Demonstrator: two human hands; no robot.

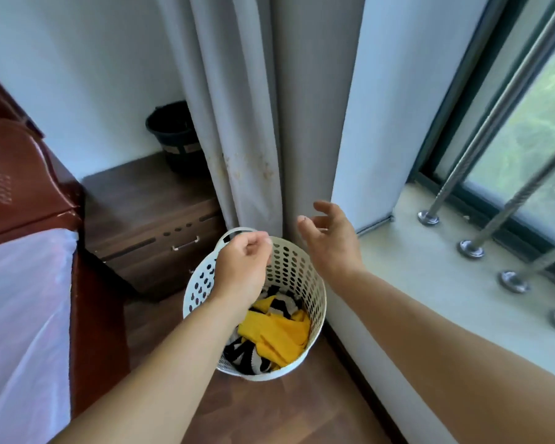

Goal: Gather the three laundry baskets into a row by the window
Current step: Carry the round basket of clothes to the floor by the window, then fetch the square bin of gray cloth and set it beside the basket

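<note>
The white perforated plastic laundry basket [302, 277], holding yellow and striped clothes [276, 331], stands on the wooden floor [269, 411] against the window ledge [430, 267]. Your left hand [242, 267] is loosely curled, gripping nothing; your right hand [329, 238] is spread. Likely light and slightly flexible: grasp the far rim handle [237, 232].

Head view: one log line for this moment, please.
white basket: on floor by window ledge, holds clothes | left hand: curled at rim, grip unclear | right hand: open, empty | other baskets: unseen
</note>
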